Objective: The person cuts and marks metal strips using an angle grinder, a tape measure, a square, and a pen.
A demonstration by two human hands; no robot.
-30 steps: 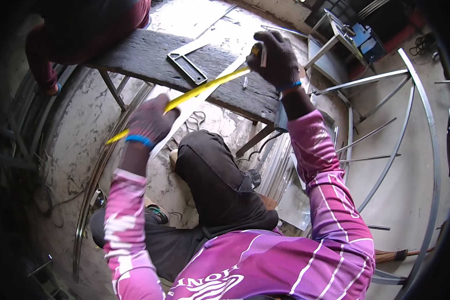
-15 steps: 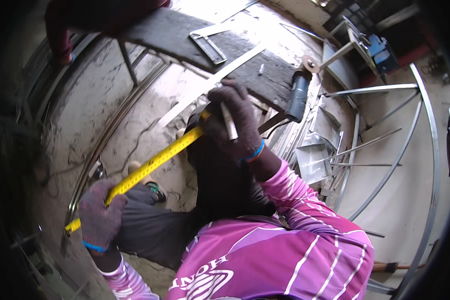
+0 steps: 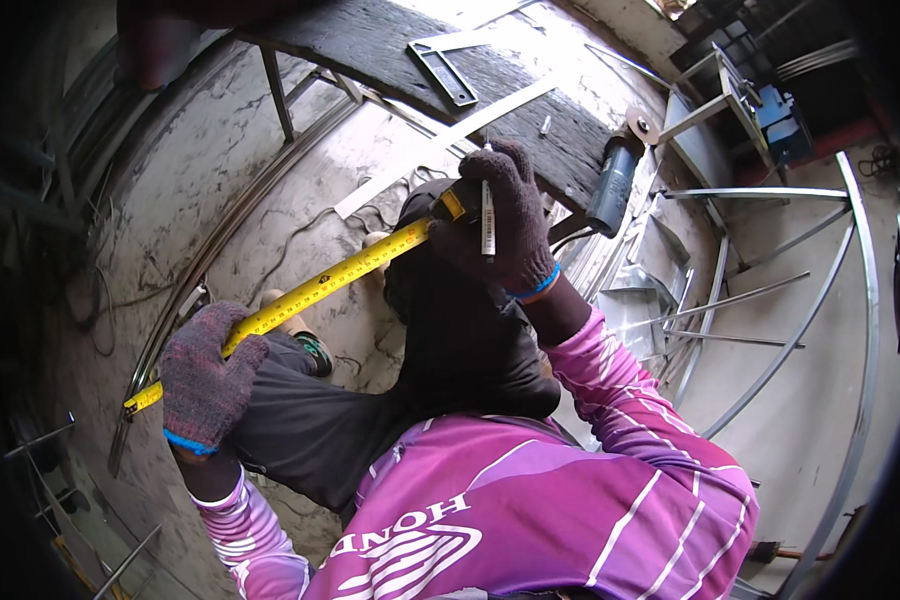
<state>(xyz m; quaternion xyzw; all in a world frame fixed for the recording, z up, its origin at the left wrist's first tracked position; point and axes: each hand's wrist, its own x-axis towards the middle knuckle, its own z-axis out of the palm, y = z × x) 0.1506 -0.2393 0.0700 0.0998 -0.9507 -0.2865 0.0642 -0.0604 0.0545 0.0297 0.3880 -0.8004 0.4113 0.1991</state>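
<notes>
A yellow tape measure [image 3: 340,280] is stretched slantwise between my two gloved hands, above my legs. My left hand [image 3: 208,378], in a dark knitted glove with a blue cuff, is closed round the blade; its end sticks out past the fist at the lower left. In my right hand [image 3: 505,225] sits the dark tape case [image 3: 457,203], partly hidden by the fingers. That same hand also holds a slim white marker pen [image 3: 488,215], upright against the glove.
On the dark workbench [image 3: 360,50] lie a metal square [image 3: 445,75], a flat pale metal strip [image 3: 450,145] and an angle grinder [image 3: 618,175]. Curved metal frames [image 3: 865,270] stand at the right. Long metal bars [image 3: 240,220] and cables cross the floor. Another person's hand [image 3: 155,50] is blurred at the upper left.
My right hand has shifted slightly right, and the pen in it shows more plainly. The tape stays stretched between both hands. The other person's arm has moved up toward the top edge.
</notes>
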